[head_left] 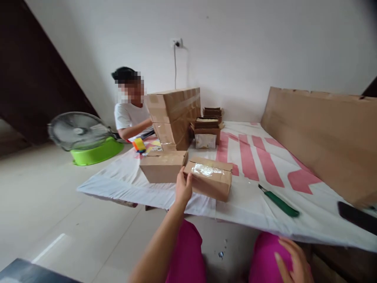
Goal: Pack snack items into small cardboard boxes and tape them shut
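Observation:
My left hand [184, 188] is at the left end of a small taped cardboard box [213, 177], its fingers and thumb gripping the corner. Clear shiny tape covers part of the box's top. A second closed cardboard box [163, 167] lies just left of it on the cloth-covered table [203, 204]. Low by my right knee, my right hand [294, 261] holds nothing, with its fingers apart. On the table above that hand lies a green utility knife [281, 203], its blade end pointing up and left.
A stack of taped cartons [176, 114] stands behind the boxes, beside open small boxes [206, 133]. A person in a white shirt [125, 118] sits beyond, near a tape dispenser [138, 145]. Large cardboard [318, 137] leans at right; a fan [79, 131] stands left.

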A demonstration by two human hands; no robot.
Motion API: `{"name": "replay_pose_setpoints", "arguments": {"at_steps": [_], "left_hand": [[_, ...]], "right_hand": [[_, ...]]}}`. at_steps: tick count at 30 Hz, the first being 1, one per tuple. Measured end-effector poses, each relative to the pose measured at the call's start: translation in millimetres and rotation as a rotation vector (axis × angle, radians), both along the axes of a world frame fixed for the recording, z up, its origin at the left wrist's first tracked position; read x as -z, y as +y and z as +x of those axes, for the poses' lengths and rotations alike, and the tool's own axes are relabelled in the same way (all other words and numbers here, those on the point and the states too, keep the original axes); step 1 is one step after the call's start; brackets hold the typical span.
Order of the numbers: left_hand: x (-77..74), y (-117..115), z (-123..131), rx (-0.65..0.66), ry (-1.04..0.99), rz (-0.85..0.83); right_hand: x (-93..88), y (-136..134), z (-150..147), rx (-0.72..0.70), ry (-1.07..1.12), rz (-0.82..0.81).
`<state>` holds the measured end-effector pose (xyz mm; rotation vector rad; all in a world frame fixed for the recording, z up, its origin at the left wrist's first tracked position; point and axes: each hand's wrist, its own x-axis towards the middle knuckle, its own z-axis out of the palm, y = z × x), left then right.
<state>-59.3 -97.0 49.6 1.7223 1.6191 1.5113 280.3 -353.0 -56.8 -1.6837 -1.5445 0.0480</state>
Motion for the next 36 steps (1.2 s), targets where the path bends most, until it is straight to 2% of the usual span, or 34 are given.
{"name": "replay_pose_setpoints", "arguments": {"at_steps": [2, 5, 8, 10, 13, 16, 19, 23, 26, 28, 30, 31, 34, 36], "left_hand": [[2.4, -2.7, 14.8, 0.012, -0.115, -0.071], [4.7, -15.6, 42.1, 0.104, -0.217, -0.127], [7.2, -28.5, 69.4, 0.202, -0.267, -0.156], [8.2, -31.5, 81.3, 0.180, -0.280, -0.167], [6.7, -30.1, 86.9, 0.140, -0.240, -0.130], [3.2, -28.0, 85.9, 0.147, -0.087, 0.068], [3.7, -27.2, 85.9, 0.209, 0.088, 0.275], [13.0, -27.5, 86.4, 0.240, 0.097, 0.342], [18.6, -28.9, 86.8, 0.242, 0.066, 0.356], [19.7, -29.4, 88.2, 0.228, 0.054, 0.363], [19.6, -28.9, 90.5, 0.209, 0.046, 0.359], [19.5, -28.1, 91.8, 0.198, 0.044, 0.355], [19.4, -24.9, 95.7, 0.161, 0.044, 0.350], [19.7, -23.0, 98.0, 0.138, 0.043, 0.355]], "right_hand": [[-23.7, 28.0, -22.3, -0.044, 0.075, 0.081], [-54.8, 81.6, -45.4, -0.128, 0.161, 0.066], [-68.6, 116.2, -49.3, -0.116, 0.234, 0.009], [-69.5, 123.2, -38.8, -0.113, 0.239, -0.009], [-66.0, 121.9, -1.5, -0.106, 0.094, 0.007], [-60.4, 124.6, 48.6, -0.025, -0.153, 0.010], [-51.1, 133.3, 86.2, -0.010, -0.313, -0.086], [-37.9, 142.1, 108.7, -0.067, -0.362, -0.237], [-45.6, 149.4, 123.4, 0.008, -0.366, -0.275], [-69.5, 157.3, 129.5, 0.144, -0.339, -0.292], [-108.7, 166.8, 122.2, 0.234, -0.315, -0.271], [-131.9, 171.7, 111.3, 0.201, -0.329, -0.232], [-199.3, 186.8, 52.4, -0.086, -0.513, -0.129], [-231.0, 199.0, 4.3, -0.319, -0.627, -0.160]]}}
